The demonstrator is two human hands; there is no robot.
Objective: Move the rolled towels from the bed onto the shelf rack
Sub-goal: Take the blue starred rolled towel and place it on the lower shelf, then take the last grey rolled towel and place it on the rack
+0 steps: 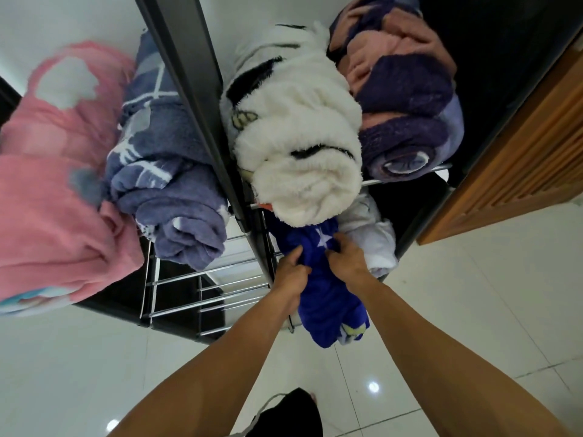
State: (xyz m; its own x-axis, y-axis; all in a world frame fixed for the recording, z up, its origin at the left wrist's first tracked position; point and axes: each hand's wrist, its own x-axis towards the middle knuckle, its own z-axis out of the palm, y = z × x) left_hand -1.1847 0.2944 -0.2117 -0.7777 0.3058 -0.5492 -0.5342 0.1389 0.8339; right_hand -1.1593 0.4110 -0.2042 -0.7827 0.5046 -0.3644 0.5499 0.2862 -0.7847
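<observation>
A royal-blue rolled towel point(328, 298) with white stars lies on a lower tier of the shelf rack point(220, 298), its near end sticking out over the floor. My left hand point(291, 275) and my right hand point(347, 260) both grip its top. On the tier above rest a white-and-black fluffy roll point(299, 146) and a purple-and-pink roll point(407, 99). Left of the dark upright post point(195, 86) lie a blue-grey roll point(167, 178) and a pink roll point(53, 184). A white roll point(372, 238) sits to the right of the blue one.
Glossy white floor tiles point(457, 310) spread below the rack. A slatted wooden door point(520, 165) stands at the right. Chrome bars of the lower left tier point(202, 279) are bare. My dark shorts point(290, 414) show at the bottom edge.
</observation>
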